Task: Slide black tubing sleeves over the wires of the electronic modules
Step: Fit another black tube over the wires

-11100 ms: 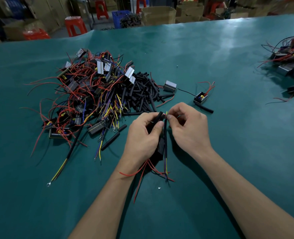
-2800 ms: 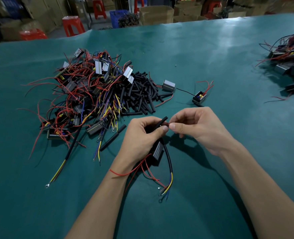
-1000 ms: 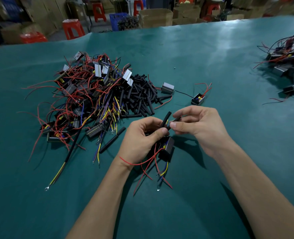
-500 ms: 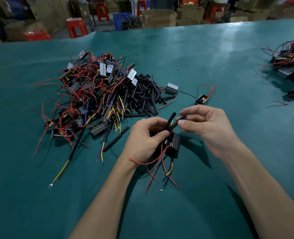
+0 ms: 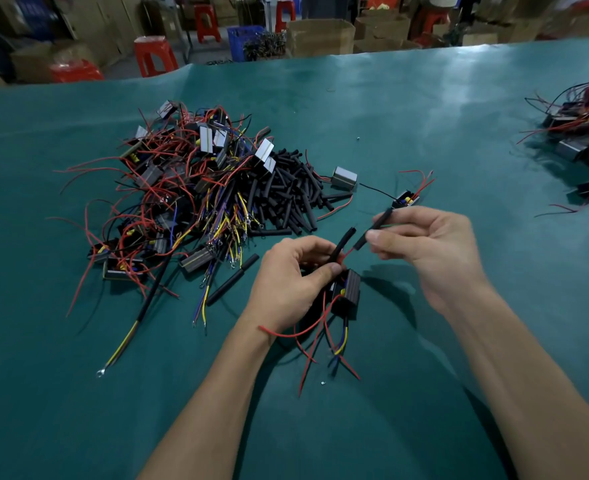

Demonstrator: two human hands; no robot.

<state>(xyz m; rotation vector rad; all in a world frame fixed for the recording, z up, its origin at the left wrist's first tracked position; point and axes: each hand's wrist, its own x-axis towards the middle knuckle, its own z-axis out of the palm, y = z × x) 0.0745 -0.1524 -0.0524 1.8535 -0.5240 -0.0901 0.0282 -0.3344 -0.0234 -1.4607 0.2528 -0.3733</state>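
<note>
Centrally, in the head view, the left hand [image 5: 291,282] is gripping a black module [image 5: 346,293] and one upright sleeve [image 5: 343,244] above the green tabletop [image 5: 424,126]; the right hand [image 5: 428,242] is pinching a second black sleeve [image 5: 374,227] over a red wire [image 5: 347,253], near the heap of loose sleeves [image 5: 286,192].

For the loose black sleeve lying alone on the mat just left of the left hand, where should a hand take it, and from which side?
Pinch the loose black sleeve near its middle, coming from above with fingers across its width. It lies flat and slanted on the green mat, apart from the wire pile, so both long sides look free. The left hand is nearest.
</note>
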